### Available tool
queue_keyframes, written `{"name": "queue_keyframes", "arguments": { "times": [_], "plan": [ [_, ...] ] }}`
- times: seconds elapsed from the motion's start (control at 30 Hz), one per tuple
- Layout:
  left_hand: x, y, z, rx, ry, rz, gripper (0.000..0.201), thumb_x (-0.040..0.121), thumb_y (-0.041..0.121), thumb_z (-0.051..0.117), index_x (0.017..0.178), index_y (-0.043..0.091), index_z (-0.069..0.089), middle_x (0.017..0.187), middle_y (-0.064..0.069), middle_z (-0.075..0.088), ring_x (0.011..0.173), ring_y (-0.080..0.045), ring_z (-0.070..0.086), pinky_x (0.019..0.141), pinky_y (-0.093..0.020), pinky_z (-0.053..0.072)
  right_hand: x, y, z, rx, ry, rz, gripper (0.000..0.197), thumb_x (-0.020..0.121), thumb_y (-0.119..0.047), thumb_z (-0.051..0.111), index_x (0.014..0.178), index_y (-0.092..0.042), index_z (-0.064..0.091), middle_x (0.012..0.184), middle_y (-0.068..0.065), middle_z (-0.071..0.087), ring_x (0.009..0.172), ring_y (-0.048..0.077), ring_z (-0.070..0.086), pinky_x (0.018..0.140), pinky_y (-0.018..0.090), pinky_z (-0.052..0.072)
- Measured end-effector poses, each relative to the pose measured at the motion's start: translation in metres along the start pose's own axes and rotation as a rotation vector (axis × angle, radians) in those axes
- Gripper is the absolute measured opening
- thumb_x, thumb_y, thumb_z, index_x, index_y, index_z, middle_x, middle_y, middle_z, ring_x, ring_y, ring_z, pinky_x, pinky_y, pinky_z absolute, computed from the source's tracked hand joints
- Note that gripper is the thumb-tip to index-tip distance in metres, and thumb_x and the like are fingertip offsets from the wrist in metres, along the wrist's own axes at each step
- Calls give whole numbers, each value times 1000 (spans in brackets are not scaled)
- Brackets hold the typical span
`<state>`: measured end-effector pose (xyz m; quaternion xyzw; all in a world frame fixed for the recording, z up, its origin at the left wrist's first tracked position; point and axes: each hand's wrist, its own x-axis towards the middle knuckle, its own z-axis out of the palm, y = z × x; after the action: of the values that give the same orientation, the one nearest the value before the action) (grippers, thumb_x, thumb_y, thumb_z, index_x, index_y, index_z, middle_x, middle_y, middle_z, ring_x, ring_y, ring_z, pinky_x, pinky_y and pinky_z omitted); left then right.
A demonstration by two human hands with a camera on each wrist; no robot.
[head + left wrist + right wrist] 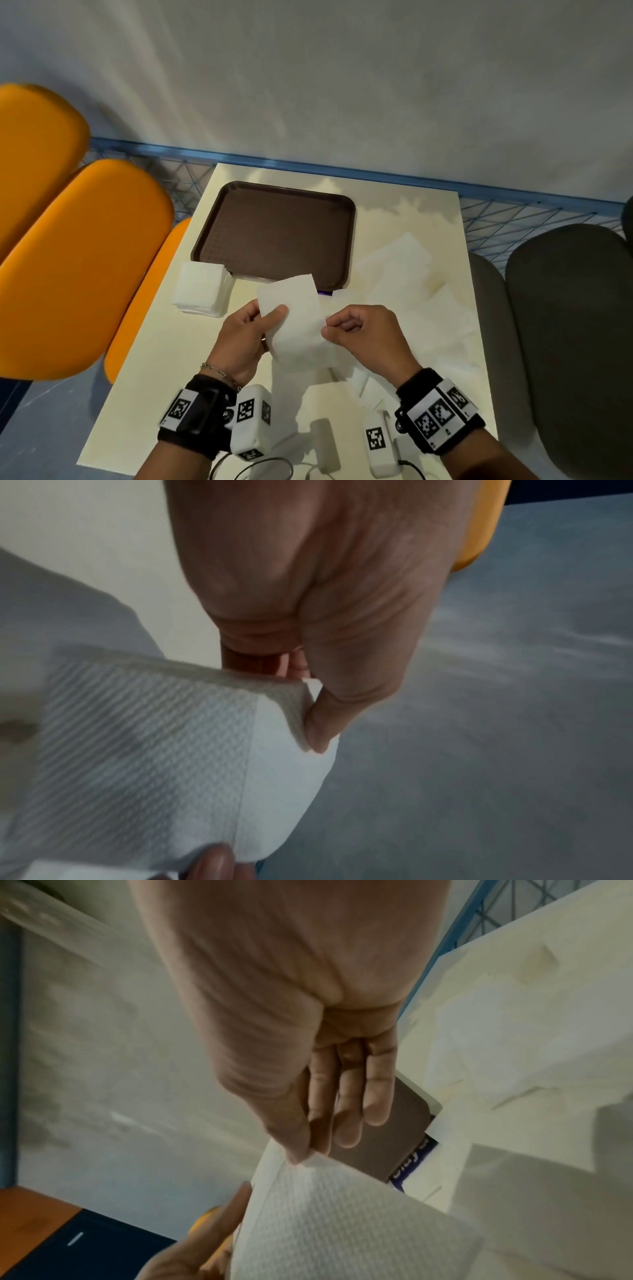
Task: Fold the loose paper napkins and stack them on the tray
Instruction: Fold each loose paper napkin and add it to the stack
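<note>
I hold a white embossed paper napkin (294, 318) above the cream table, just in front of the brown tray (274, 233). My left hand (263, 318) pinches its left edge between thumb and fingers, and the left wrist view shows the napkin (154, 764) bent over at that pinch. My right hand (334, 327) pinches the right edge; in the right wrist view the thumb and forefinger close on the napkin (342, 1218) corner. A stack of folded napkins (202, 289) lies left of the tray's near corner. Loose napkins (400, 270) lie spread to the right. Nothing lies on the tray.
Orange chairs (68, 257) stand left of the table, grey chairs (565, 325) to the right. A blue mesh rail (342, 168) runs behind the table (171, 377). More loose napkins (370, 383) and white devices with cables lie near the front edge.
</note>
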<state>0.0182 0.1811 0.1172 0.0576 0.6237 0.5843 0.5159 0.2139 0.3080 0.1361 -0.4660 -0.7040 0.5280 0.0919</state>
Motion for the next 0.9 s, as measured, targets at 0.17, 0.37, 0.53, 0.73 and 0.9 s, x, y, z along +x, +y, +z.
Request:
{"name": "queue_keyframes", "arguments": {
  "times": [0.17, 0.37, 0.53, 0.73, 0.9],
  "plan": [
    [-1, -11, 0, -142, 6, -21, 37, 100, 21, 67, 134, 6, 66, 130, -14, 73, 121, -39, 68, 106, -56, 52, -8, -4, 21, 44, 110, 20, 9, 81, -30, 92, 85, -27, 85, 78, -17, 79, 76, -1, 74, 80, 21, 60],
    [-1, -5, -8, -200, -18, -8, 37, 104, 24, 62, 137, 8, 64, 133, -16, 70, 124, -39, 66, 109, -57, 50, -12, -18, 39, 99, 216, 9, 4, 84, -25, 89, 83, -26, 85, 78, -21, 78, 76, -4, 74, 84, 23, 61],
    [1, 5, -18, -209, -39, 13, 40, 104, 28, 60, 141, 12, 61, 137, -13, 69, 127, -37, 65, 113, -61, 46, -12, -29, 51, 121, 265, -3, 5, 85, -26, 89, 87, -25, 84, 80, -22, 78, 76, -5, 74, 85, 22, 61],
    [-6, 15, -24, -194, -83, 54, 45, 93, 27, 67, 136, 13, 64, 132, -13, 72, 124, -37, 66, 111, -57, 48, -6, -54, 54, 219, 238, -69, 39, 82, -38, 91, 117, -35, 75, 101, -20, 79, 93, -2, 74, 84, 13, 58],
    [-11, 18, -26, -216, -103, 51, 42, 94, 23, 66, 134, 11, 65, 130, -14, 72, 124, -35, 67, 111, -54, 49, 3, -74, 57, 214, 329, -144, 23, 87, -30, 87, 109, -30, 82, 94, -20, 79, 87, -6, 74, 78, 8, 56]
  ]
}}
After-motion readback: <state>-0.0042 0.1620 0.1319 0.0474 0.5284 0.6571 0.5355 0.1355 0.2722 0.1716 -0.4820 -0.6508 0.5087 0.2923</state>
